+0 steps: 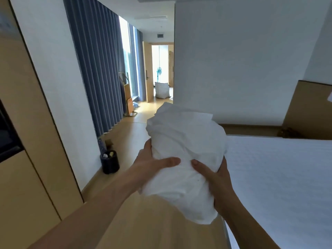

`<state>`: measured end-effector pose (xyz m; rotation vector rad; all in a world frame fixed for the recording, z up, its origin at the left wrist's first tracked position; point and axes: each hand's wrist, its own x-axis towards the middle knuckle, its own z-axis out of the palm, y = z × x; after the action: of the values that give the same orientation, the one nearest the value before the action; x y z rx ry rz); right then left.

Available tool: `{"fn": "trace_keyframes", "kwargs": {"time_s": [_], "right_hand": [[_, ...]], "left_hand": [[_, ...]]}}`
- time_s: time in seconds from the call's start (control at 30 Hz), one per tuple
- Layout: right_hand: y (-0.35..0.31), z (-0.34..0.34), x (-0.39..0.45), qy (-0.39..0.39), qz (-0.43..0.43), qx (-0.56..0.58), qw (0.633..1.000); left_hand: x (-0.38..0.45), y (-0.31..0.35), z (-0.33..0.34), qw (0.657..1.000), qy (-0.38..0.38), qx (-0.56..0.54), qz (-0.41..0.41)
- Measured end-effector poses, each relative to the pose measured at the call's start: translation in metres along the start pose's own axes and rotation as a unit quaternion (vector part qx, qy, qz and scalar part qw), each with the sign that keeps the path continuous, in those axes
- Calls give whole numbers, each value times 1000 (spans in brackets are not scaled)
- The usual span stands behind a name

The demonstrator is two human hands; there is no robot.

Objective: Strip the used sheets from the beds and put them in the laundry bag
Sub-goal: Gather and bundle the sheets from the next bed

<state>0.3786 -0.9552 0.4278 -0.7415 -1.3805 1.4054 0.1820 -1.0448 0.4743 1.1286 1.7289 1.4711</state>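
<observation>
the bundled white sheet (185,159) is held in the air just left of the bed (278,177), left hand (152,162) and right hand (215,177) gripping it, fingers curled into the cloth. the laundry bag (161,90) sits well beyond the bundle, past the doorway. a loose tail could slip down and snag underfoot on the walk there.

Bundled sheet (186,159) I hold: plain white. Mattress (278,177) at 3 o'clock: white, faint quilted check. Curtains (97,69) at 10 o'clock: slate blue. Bin (110,161) at 9 o'clock: black. Laundry bag (162,90) at 12 o'clock: white-grey (fine stripes, blurred). Floor (143,221): pale tan.
</observation>
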Motion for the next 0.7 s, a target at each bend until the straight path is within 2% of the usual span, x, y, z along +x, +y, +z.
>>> {"fn": "trace_keyframes", "kwargs": {"time_s": [0.17,0.33,0.5,0.7], "right_hand": [[41,30,120,-15,17,-21,1000],[97,75,236,-27,37,-38,998],[148,127,362,-15,45,-45,998],[171,184,517,-1,48,-47,998]], "left_hand": [[115,-21,-16,999,34,24,-20],[239,-69,-40,998,55,13,-40],[380,-114,-72,997,49,-22,-51],[551,-131,-108,995,14,-75,-66]]}}
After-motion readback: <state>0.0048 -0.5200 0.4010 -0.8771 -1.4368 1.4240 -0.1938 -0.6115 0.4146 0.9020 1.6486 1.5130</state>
